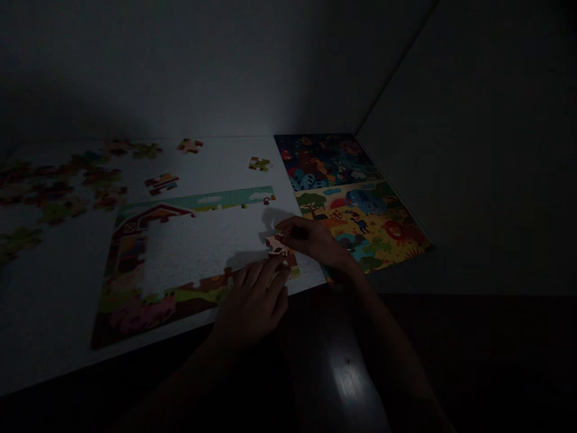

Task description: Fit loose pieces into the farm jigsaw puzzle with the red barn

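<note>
Nearest the camera, the left hand (255, 300) lies flat, fingers spread loosely forward, its fingertips resting on the lower right corner of the farm puzzle (135, 282); its grip is open and holds nothing. Just beyond those fingertips, the right hand (311, 237) has its grip pinched shut on a puzzle piece (276, 245), held low at the puzzle's right edge, touching or just above the counter (49, 300); the dim light hides which. Left of both grips, the puzzle's border is joined around a bare white middle, with a red barn at its far left. Right of the right hand's grip lies a finished animal puzzle (356, 198), reaching to the wall. Farther off, well beyond and left of the grips, loose pieces (161, 183) are scattered over the counter, many lost in shadow.
</note>
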Available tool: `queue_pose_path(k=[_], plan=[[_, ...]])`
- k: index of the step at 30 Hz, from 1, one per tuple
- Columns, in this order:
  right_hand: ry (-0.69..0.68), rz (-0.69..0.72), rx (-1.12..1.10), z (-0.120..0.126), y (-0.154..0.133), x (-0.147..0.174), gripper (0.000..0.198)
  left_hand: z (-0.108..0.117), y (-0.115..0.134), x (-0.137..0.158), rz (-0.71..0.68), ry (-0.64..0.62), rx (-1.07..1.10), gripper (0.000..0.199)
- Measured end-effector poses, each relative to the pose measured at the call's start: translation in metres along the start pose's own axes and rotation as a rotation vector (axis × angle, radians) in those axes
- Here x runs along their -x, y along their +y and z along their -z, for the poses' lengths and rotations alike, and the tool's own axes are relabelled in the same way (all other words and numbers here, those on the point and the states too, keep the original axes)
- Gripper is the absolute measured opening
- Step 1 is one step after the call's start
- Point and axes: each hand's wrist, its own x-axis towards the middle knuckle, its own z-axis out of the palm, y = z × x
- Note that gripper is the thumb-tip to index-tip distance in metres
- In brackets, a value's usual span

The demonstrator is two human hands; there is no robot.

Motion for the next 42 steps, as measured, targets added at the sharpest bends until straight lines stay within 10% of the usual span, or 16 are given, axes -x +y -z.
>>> queue_pose_path(k=[42], plan=[[0.099, -0.038, -0.042, -0.001, -0.038, -0.045, 0.029, -0.009, 0.005, 0.013, 0.077, 0.110, 0.001, 0.035]])
